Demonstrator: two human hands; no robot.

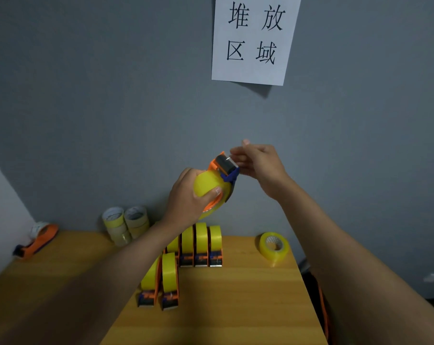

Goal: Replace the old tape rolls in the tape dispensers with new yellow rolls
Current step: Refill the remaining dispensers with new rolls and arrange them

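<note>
My left hand (186, 195) grips the yellow roll (208, 185) in the dispenser (223, 170); its roller head points to 1 o'clock, touching my right hand's (258, 160) loose, empty fingers.

Wooden table (235, 307) bears loaded dispensers (201, 245), loose rolls (273, 246).

A storage or packing corner is showing here: a paper sign (254, 38) is hanging at one o'clock on the grey wall (111, 95), dispensers (201, 245) are lining the desk (235, 307).
</note>
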